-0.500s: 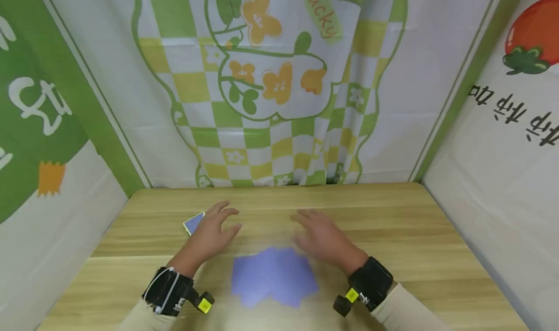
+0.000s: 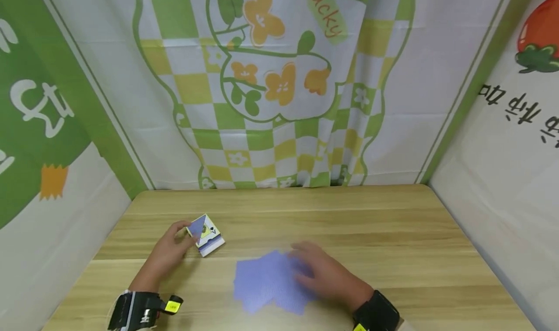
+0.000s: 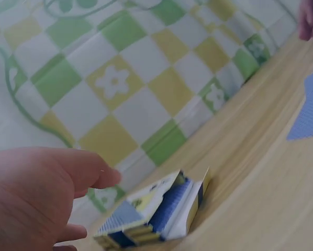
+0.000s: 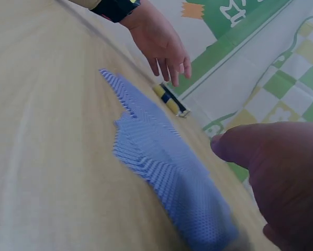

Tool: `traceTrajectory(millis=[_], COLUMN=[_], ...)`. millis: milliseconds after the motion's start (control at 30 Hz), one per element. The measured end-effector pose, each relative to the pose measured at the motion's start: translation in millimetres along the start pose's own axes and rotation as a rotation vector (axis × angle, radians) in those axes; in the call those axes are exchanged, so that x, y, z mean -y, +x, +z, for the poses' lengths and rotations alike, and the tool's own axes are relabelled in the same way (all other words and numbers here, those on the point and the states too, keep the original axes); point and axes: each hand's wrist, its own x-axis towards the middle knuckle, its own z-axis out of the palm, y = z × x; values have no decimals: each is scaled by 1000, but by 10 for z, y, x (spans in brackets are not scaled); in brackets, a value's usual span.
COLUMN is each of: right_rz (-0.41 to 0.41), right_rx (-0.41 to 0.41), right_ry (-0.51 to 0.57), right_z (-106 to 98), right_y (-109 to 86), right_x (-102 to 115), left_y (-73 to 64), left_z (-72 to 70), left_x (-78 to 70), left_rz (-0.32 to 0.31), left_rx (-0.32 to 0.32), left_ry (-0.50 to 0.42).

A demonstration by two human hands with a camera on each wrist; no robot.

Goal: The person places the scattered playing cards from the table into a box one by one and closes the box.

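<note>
Broad, pale wood-grain table (image 2: 393,263); near its middle, an overlapping fan of thin, blue-patterned rectangular cards (image 2: 264,285). Over the fan's right part, the right hand (image 2: 325,275), thumb and fingers apart (blurred; contact impossible to tell). To the left, the left hand (image 2: 168,253), fingers loosely parted, close beside a small yellow-blue-white cardboard box (image 2: 209,232).

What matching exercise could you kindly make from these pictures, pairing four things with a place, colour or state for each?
Things:
1. Card box
2. Cards
3. Tabletop
4. Backdrop cloth

Descriptions:
A. Spread out, overlapping, blue-patterned
B. Hanging beyond the far edge, with green, yellow and white checks
C. On the left half of the surface, with its end flap open
D. Light brown, with wood grain

Right pairs: 1-C, 2-A, 3-D, 4-B
</note>
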Motion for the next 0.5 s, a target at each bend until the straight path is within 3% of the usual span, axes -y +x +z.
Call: traceTrajectory(millis=[167,300,500], right_rz=[-16,-13,36], right_rx=[-43,-12,48], right_ry=[-60,-66,-71], right_z=[124,167,135], right_y=[-52,-74,-81], right_x=[-44,-50,-21], left_y=[92,154,213], left_z=[20,58,115], left_x=[234,330,335], left_rz=[87,154,279], left_rx=[20,10,-57], left_ry=[-17,8,196])
